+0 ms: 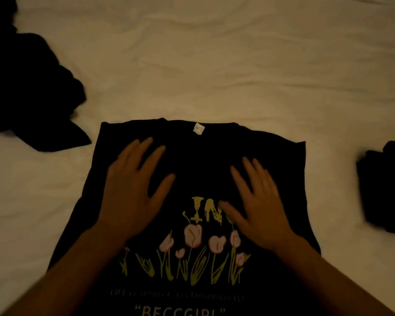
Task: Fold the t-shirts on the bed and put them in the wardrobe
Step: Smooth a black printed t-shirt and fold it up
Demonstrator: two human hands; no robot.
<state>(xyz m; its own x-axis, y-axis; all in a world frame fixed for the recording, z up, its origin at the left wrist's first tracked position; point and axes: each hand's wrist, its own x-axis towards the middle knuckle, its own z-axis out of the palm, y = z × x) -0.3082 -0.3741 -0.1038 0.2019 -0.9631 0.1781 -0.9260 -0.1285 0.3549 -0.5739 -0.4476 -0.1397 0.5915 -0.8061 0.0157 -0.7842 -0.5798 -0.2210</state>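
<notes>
— Where do we have the black t-shirt?
— Spread print-up on the near part of the bed sheet, white neck label far.
— And our hands?
— Left hand and right hand lie flat on it, fingers straight and spread wide.
— Anything else?
— A dark heap far left; a dark bundle right, perhaps folded, but the light is dim.

Three black garments lie on one white bed sheet: one printed t-shirt spread flat at near centre under two bare hands, the left hand and right hand, one crumpled heap far left, one folded bundle at right.
</notes>
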